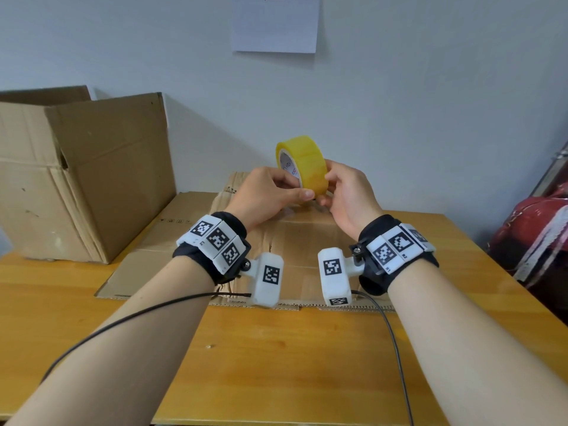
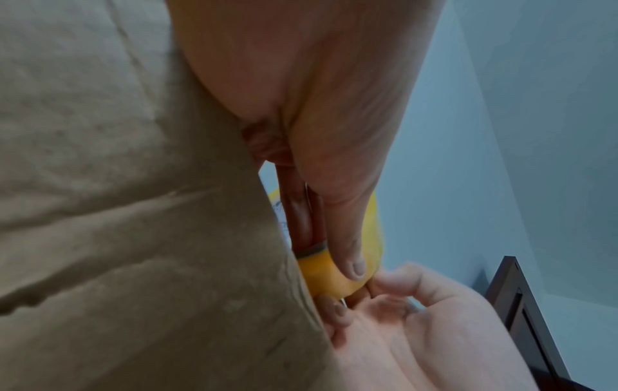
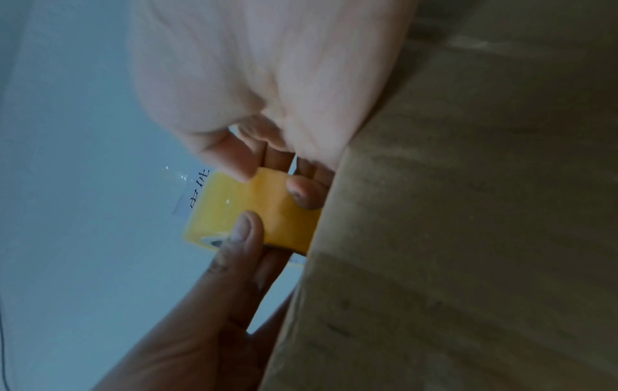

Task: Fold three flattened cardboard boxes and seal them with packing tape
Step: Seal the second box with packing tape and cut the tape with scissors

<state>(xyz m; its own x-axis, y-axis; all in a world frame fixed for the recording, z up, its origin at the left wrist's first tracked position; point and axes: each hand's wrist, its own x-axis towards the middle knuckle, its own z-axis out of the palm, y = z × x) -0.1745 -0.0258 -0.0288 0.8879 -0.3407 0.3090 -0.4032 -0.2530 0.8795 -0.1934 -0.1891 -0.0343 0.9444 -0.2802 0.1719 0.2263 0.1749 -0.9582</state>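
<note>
Both hands hold a roll of yellow packing tape (image 1: 302, 162) in the air above the flattened cardboard box (image 1: 276, 241), which lies on the wooden counter (image 1: 276, 358). The left hand (image 1: 264, 195) has its grip on the roll: its thumb lies on the outer yellow face and its fingers go through the core, as the left wrist view shows. The right hand (image 1: 347, 195) pinches the lower edge of the roll with thumb and fingertips. The roll stands on its edge, with the white printed core turned to the left.

To the left of the flattened box, an erected cardboard box (image 1: 83, 179) stands on the counter with its top flaps up, against the pale wall (image 1: 399, 103). A white sheet of paper (image 1: 275, 23) hangs on the wall above the flattened box. To the right of it, past the counter edge, there is a red bag (image 1: 534, 235) and dark wooden furniture. Black cables run from the wrist cameras over the counter
</note>
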